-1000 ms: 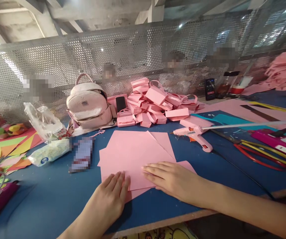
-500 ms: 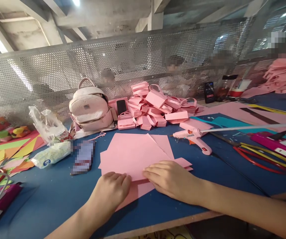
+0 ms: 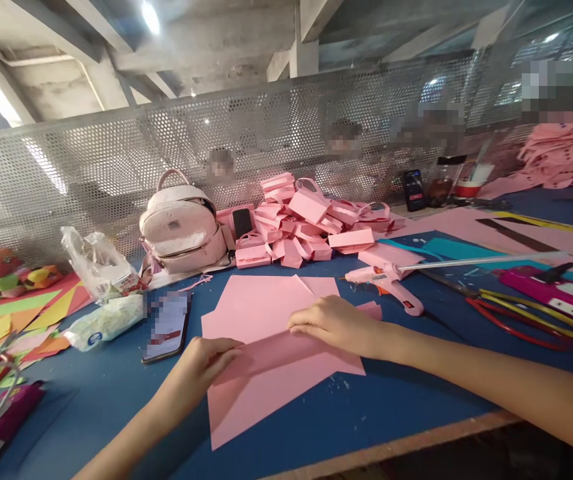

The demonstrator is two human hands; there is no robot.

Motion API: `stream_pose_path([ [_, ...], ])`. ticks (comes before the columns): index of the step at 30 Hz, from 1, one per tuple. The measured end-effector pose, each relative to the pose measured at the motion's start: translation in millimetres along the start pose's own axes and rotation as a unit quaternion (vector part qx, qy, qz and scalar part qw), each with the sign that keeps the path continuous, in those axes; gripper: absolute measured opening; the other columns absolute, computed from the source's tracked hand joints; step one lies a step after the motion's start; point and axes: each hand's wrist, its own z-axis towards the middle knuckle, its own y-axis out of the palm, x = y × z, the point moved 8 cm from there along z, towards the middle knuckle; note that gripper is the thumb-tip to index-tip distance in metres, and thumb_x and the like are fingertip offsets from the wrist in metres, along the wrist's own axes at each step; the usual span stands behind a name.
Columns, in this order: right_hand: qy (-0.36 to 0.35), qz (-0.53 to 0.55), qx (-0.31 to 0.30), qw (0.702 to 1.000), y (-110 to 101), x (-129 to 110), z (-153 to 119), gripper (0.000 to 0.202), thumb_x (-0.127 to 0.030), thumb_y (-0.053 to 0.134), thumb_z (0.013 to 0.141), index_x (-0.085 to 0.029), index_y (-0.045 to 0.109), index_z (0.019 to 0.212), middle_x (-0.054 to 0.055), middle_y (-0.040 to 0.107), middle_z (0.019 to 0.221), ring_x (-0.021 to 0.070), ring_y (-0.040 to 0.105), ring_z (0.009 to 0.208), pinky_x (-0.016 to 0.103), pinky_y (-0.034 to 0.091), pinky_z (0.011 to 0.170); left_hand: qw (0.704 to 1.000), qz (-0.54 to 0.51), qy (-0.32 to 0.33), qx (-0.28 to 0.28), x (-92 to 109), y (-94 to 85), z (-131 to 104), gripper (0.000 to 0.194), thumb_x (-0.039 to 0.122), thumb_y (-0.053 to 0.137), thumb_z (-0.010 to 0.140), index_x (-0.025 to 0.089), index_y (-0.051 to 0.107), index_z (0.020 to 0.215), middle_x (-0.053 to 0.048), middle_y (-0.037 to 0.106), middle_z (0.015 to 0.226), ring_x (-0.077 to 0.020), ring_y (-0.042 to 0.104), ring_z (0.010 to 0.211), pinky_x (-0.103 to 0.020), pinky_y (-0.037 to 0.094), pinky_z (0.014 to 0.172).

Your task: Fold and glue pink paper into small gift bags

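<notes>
Stretching between both hands, pink paper

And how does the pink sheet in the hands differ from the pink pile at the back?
The pink sheet is broad, its near edge lifted; the pink pile has small, folded, boxy pieces. The left hand and right hand hold the sheet, while neither touches the pile. The sheet lies nearer the person; the pile, farther back. Both are pink.
</notes>
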Motion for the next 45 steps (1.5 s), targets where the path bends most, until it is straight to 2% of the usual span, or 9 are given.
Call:
stream_pose_path([
  [5,-0.024,-0.033,0.016,0.999,-4,-3,-2,0.029,-0.028,0.047,0.102,-0.022,0.072,0.090,0.000,0.075,0.078,0.0149,0.064,0.067,0.026,0.029,0.058,0.980,-0.183,-0.057,-0.049,-21,2.6,-2,0.051,0.054,0.054,0.091,0.011,0.077,0.107,-0.010,0.078,0.093,-0.0251,0.068,0.086,-0.028,0.051,0.071],
  [8,-0.037,-0.046,0.029,0.998,-5,-7,-3,0.029,-0.027,0.046,0.103,-0.022,0.072,0.091,0.000,0.075,0.077,0.0144,0.065,0.067,0.026,0.030,0.057,0.967,-0.229,-0.095,-0.060,-33,5.0,-5,0.058,0.059,0.062,0.085,0.011,0.074,0.117,-0.012,0.077,0.100,-0.0289,0.069,0.095,-0.033,0.053,0.077],
  [14,-0.074,-0.082,0.046,0.993,-6,-13,-4,0.022,-0.020,0.051,0.100,-0.021,0.070,0.089,-0.001,0.074,0.076,0.0149,0.067,0.070,0.026,0.034,0.060,0.954,-0.274,-0.088,-0.085,-28,8.6,-6,0.055,0.056,0.069,0.082,0.012,0.076,0.113,-0.012,0.078,0.099,-0.0305,0.069,0.099,-0.035,0.053,0.083],
  [20,-0.109,-0.117,0.052,0.986,0,-17,-7,0.017,-0.014,0.053,0.096,-0.019,0.069,0.098,0.002,0.076,0.083,0.0172,0.069,0.076,0.027,0.039,0.065,0.969,-0.223,-0.070,-0.076,-22,7.9,-4,0.049,0.057,0.064,0.085,0.012,0.081,0.091,-0.010,0.078,0.095,-0.0329,0.067,0.101,-0.036,0.052,0.088],
  [31,-0.142,-0.124,0.084,0.978,1,-20,-9,0.020,-0.013,0.050,0.097,-0.017,0.069,0.099,0.002,0.075,0.085,0.0164,0.068,0.077,0.029,0.043,0.067,0.970,-0.225,-0.065,-0.059,-18,11.8,-9,0.044,0.052,0.058,0.090,0.014,0.081,0.090,-0.006,0.077,0.087,-0.0277,0.067,0.090,-0.032,0.051,0.082],
  [35,-0.143,-0.130,0.087,0.977,2,-19,-9,0.021,-0.012,0.050,0.097,-0.017,0.070,0.099,0.002,0.076,0.084,0.0164,0.069,0.076,0.029,0.043,0.067,0.969,-0.233,-0.056,-0.057,-16,12.5,-8,0.047,0.053,0.057,0.090,0.012,0.080,0.082,-0.008,0.077,0.089,-0.0277,0.067,0.090,-0.033,0.051,0.084],
  [41,-0.145,-0.134,0.097,0.976,2,-21,-8,0.021,-0.011,0.050,0.097,-0.018,0.070,0.098,0.001,0.076,0.084,0.0165,0.069,0.076,0.029,0.043,0.068,0.962,-0.257,-0.051,-0.076,-9,15.0,-9,0.042,0.048,0.056,0.093,0.014,0.080,0.102,-0.008,0.078,0.099,-0.0291,0.069,0.095,-0.035,0.052,0.088],
  [43,-0.138,-0.121,0.096,0.978,1,-21,-7,0.020,-0.013,0.051,0.097,-0.018,0.070,0.097,0.001,0.076,0.085,0.0168,0.069,0.076,0.029,0.043,0.069,0.975,-0.211,-0.042,-0.047,-11,11.2,-9,0.044,0.048,0.054,0.094,0.013,0.080,0.097,-0.008,0.078,0.096,-0.0297,0.069,0.094,-0.034,0.054,0.084],
  [45,-0.111,-0.103,0.087,0.985,0,-16,-6,0.019,-0.018,0.053,0.098,-0.019,0.071,0.095,0.000,0.077,0.083,0.0167,0.070,0.075,0.028,0.042,0.068,0.989,-0.146,-0.034,0.016,-16,1.3,-11,0.043,0.046,0.052,0.095,0.014,0.080,0.096,-0.008,0.078,0.098,-0.0308,0.069,0.098,-0.033,0.054,0.084],
])
